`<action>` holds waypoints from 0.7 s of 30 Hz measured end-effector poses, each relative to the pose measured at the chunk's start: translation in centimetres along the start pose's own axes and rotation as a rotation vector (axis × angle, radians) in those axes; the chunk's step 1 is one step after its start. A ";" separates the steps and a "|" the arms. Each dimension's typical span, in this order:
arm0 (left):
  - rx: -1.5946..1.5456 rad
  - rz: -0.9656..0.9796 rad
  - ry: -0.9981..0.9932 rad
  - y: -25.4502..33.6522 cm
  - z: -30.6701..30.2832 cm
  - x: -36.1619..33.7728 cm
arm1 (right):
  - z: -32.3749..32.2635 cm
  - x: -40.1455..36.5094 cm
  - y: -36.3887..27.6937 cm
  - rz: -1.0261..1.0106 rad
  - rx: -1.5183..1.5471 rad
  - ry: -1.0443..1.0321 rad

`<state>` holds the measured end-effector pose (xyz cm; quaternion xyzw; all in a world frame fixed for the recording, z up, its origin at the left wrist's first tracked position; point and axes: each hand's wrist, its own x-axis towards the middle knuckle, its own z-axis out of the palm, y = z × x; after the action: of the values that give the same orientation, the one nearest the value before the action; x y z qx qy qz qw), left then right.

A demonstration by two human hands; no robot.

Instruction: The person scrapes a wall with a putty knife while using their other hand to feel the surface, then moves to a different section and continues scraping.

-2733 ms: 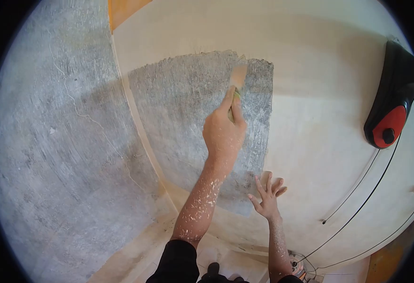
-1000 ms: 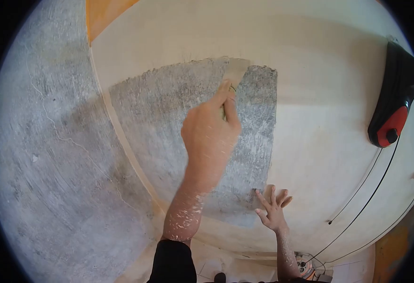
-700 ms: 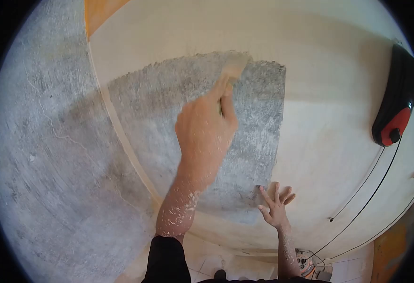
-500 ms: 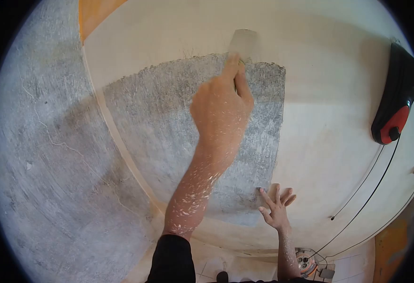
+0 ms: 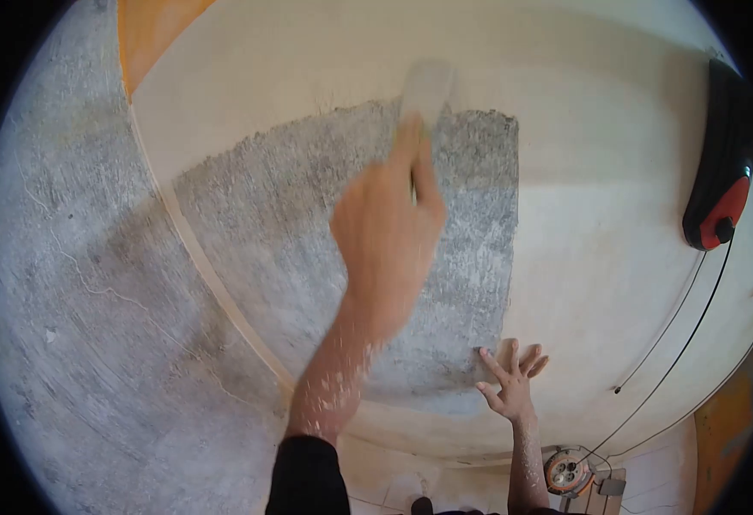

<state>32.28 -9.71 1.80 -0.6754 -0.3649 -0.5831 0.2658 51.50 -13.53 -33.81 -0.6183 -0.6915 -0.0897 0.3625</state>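
My left hand (image 5: 389, 227) is closed round the handle of a scraper, its back towards the camera. The scraper's wide pale blade (image 5: 428, 86), blurred by motion, lies against the wall at the upper edge of a rough grey patch (image 5: 282, 206). Lower on the right, my right hand (image 5: 514, 382) rests with spread fingers on the wall by the patch's lower right corner and holds nothing. White flecks cover both forearms.
Smooth cream wall (image 5: 600, 206) surrounds the patch above and to the right. A pale corner strip (image 5: 209, 270) borders another grey wall (image 5: 93, 343). At the right are a black and red device (image 5: 724, 210) and hanging cables. A cable reel (image 5: 568, 472) is on the floor.
My left hand and the scraper have moved slightly left and down in the view. My right hand stays on the wall, though the whole view has shifted a little.
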 end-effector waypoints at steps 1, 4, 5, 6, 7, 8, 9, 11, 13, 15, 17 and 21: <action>-0.063 -0.044 -0.015 0.3 -0.5 0.9 | -0.3 0.1 0.1 0.000 -0.014 0.004; -0.077 -0.064 -0.134 0.2 -2.7 -0.6 | -0.5 0.0 0.1 0.023 0.020 -0.030; -0.088 -0.076 -0.164 0.0 -3.0 -1.8 | -0.4 -0.5 0.2 0.010 0.000 -0.026; -0.118 -0.081 -0.154 -0.3 -2.5 -2.6 | -0.2 -0.5 0.4 -0.008 -0.022 -0.007; -0.150 -0.080 -0.141 -0.6 -2.0 -2.7 | -0.1 0.0 0.4 -0.024 -0.045 0.019; -0.141 -0.058 -0.104 -0.8 -1.3 -2.1 | 0.0 0.3 0.3 0.002 -0.014 0.013; -0.130 -0.053 -0.074 -0.1 -1.2 -0.1 | -0.5 0.2 0.0 0.025 0.013 -0.011; -0.102 -0.049 -0.063 0.2 -2.1 1.0 | -1.0 0.2 -0.4 0.055 0.041 -0.043; -0.071 -0.039 -0.105 0.2 -3.2 0.7 | -0.9 0.2 -0.4 0.076 0.049 -0.053; -0.149 -0.101 -0.174 -0.1 -3.2 -1.7 | -0.9 -0.2 -0.3 0.065 0.039 -0.044; -0.159 -0.151 -0.254 -0.4 -3.2 -1.7 | -0.7 0.6 -0.4 0.058 0.022 -0.008; -0.094 -0.190 -0.347 0.1 -6.0 1.3 | -0.6 0.2 -0.9 0.047 -0.025 0.012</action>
<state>28.86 -14.23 4.18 -0.7398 -0.4399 -0.4968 0.1109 50.94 -13.96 -32.98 -0.6383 -0.6735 -0.0932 0.3609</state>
